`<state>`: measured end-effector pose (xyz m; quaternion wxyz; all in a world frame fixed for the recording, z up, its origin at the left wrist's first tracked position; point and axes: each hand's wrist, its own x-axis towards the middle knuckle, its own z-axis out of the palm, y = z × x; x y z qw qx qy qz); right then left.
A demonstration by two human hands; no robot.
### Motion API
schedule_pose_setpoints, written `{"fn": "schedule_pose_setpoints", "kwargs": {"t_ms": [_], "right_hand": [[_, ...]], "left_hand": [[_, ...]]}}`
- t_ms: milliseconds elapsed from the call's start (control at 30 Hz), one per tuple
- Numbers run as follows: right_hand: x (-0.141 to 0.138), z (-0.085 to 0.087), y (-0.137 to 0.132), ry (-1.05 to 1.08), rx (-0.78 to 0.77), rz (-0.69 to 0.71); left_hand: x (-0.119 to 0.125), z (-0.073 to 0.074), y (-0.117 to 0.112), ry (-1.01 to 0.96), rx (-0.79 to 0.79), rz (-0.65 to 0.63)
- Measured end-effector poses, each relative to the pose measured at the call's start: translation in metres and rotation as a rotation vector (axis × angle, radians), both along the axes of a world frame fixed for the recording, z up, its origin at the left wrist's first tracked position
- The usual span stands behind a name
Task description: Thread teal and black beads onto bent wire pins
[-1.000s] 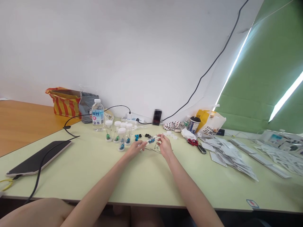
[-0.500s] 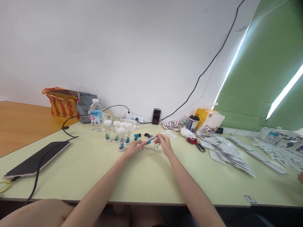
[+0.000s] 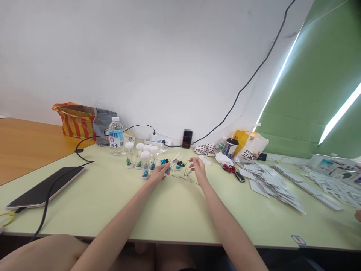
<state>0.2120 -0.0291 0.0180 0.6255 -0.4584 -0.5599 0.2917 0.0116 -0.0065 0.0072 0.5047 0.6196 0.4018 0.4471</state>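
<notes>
My left hand (image 3: 159, 172) rests low on the pale green table (image 3: 175, 214), right next to a small blue part (image 3: 168, 170). My right hand (image 3: 198, 168) hangs a little to the right, fingers apart and empty, just above thin metal pins (image 3: 184, 175). Between the hands, a clear tube (image 3: 176, 157) lies on the table. Several capped clear vials, one of them (image 3: 145, 163), stand to the left with blue or green parts inside. Small blue pieces (image 3: 163, 162) and black pieces (image 3: 179, 164) lie close by.
Behind stand a water bottle (image 3: 116, 136), a power strip (image 3: 155, 142) and a striped bag (image 3: 75, 121). On the right lie red-handled scissors (image 3: 229, 168) and scattered white packets (image 3: 270, 181). A tablet (image 3: 46, 187) lies left. Another person's hand (image 3: 358, 215) shows at the right edge.
The clear tube that both hands held is now lying on the table. My hands have moved apart, the left going lower and to the left and the right opening.
</notes>
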Motion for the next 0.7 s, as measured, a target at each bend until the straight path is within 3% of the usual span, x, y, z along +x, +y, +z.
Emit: {"fn": "schedule_pose_setpoints", "kwargs": {"t_ms": [167, 367, 500, 600, 700], "right_hand": [[-0.003, -0.017, 0.005, -0.721, -0.044, 0.059], [-0.024, -0.022, 0.006, -1.043, -0.151, 0.002], [-0.026, -0.024, 0.010, -1.001, -0.116, -0.113], [-0.009, -0.015, 0.013, -0.708, -0.096, -0.216], [0.016, -0.001, 0.012, -0.436, 0.056, -0.218]], "left_hand": [[-0.002, 0.004, 0.002, -0.247, -0.148, 0.002], [-0.003, 0.004, 0.005, -0.307, -0.187, -0.013], [-0.004, 0.002, 0.005, -0.251, -0.160, -0.035], [-0.004, 0.003, 0.003, -0.162, -0.116, -0.033], [-0.004, 0.004, 0.001, -0.076, -0.090, -0.028]]}}
